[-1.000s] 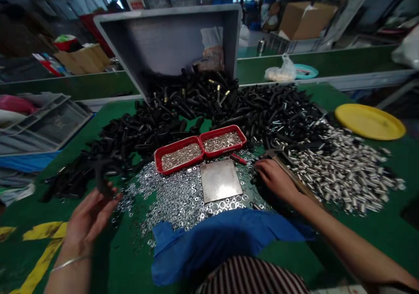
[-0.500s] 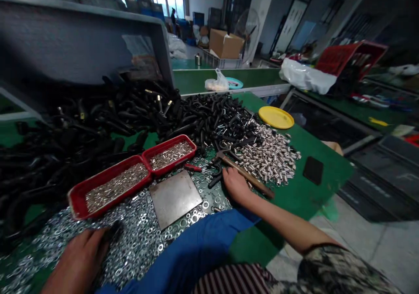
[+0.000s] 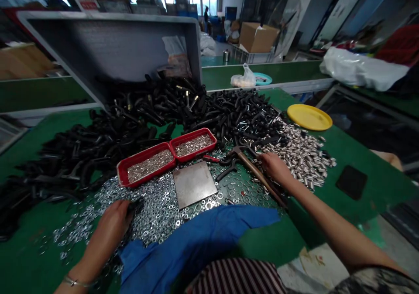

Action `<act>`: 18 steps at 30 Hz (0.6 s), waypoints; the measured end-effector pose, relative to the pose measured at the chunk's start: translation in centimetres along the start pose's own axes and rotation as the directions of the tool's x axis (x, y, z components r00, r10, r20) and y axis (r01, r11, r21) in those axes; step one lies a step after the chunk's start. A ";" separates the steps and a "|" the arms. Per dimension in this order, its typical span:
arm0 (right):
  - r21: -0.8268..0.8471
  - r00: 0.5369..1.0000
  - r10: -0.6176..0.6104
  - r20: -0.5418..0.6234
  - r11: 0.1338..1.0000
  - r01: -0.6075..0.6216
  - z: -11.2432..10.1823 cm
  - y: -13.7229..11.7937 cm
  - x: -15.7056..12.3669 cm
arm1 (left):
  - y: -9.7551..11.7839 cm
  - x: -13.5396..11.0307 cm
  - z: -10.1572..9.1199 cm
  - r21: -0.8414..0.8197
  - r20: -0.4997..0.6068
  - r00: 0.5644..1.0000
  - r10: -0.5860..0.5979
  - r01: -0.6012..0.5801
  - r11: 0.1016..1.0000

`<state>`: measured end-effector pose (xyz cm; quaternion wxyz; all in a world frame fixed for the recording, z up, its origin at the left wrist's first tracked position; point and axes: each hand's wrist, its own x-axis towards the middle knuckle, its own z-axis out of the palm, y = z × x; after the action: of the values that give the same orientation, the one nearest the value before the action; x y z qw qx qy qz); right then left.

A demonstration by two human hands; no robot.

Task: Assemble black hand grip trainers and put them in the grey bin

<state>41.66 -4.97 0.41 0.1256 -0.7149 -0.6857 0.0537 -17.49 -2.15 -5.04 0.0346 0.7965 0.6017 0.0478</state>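
My left hand (image 3: 114, 220) is closed around a small black part (image 3: 135, 206), low over a spread of silver washers and nuts (image 3: 153, 211). Just right of the hammer (image 3: 253, 167), my right hand (image 3: 275, 166) reaches to the edge of a heap of short metal sleeves (image 3: 304, 154). Its fingers are curled together; whatever they grip is hidden. A curved black part (image 3: 227, 171) lies left of the hammer's wooden handle. Between my hands is a square metal plate (image 3: 194, 184). Behind it, two red trays (image 3: 144, 181) hold small metal pieces.
Black handle-like parts (image 3: 81, 154) are piled across the back and left, spilling from a tipped grey bin (image 3: 124, 45). A yellow lid (image 3: 309, 117) and a dark flat phone-like object (image 3: 352, 182) lie at right. Blue cloth (image 3: 203, 237) covers the front edge.
The view has swung left. My right hand has moved from the hammer's left side to its right, by the sleeves. My left hand still holds the black part over the washers.
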 end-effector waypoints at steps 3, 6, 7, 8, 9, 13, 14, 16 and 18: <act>0.043 0.999 -0.036 0.032 0.998 0.034 0.3 1.0 1.4 | 1.1 0.3 -1.5 0.099 0.026 0.999 -0.037 0.034 0.994; 0.136 0.999 -0.035 0.027 0.990 0.031 0.9 1.4 2.4 | 2.1 -0.1 -3.6 0.068 -0.088 0.992 -0.088 0.094 0.993; 0.176 1.000 -0.022 0.019 0.984 0.018 0.9 1.5 2.6 | 2.3 -0.4 -4.2 0.027 -0.141 0.979 -0.150 0.156 0.987; 0.216 1.000 -0.001 0.006 0.976 0.000 0.9 1.6 2.8 | 2.4 -0.6 -4.9 -0.028 -0.178 0.954 -0.241 0.240 0.970; 0.265 1.000 0.027 -0.008 0.964 -0.024 0.8 1.6 2.9 | 2.4 -0.7 -5.4 -0.100 -0.192 0.917 -0.350 0.336 0.936; 0.577 0.993 0.121 -0.014 0.812 -0.091 0.2 0.0 3.4 | 3.5 -0.3 -6.6 -0.493 -0.096 0.773 -0.628 0.511 0.704; 0.706 0.991 0.128 0.025 0.700 -0.109 0.0 -0.9 3.5 | 4.2 -0.1 -6.6 -0.597 -0.071 0.768 -0.636 0.479 0.644; 0.906 0.983 0.116 0.140 0.386 -0.175 0.1 -3.4 3.5 | 6.2 0.4 -6.3 -0.784 -0.024 0.788 -0.616 0.367 0.501; 0.955 0.962 0.063 0.267 0.114 -0.273 0.5 -6.4 3.3 | 9.0 0.6 -5.6 -0.924 0.027 0.830 -0.557 0.233 0.302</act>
<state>35.58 -1.46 1.88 0.5012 -0.5214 -0.4026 0.5611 -9.39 -4.00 1.57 0.3749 0.4559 0.6549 0.4720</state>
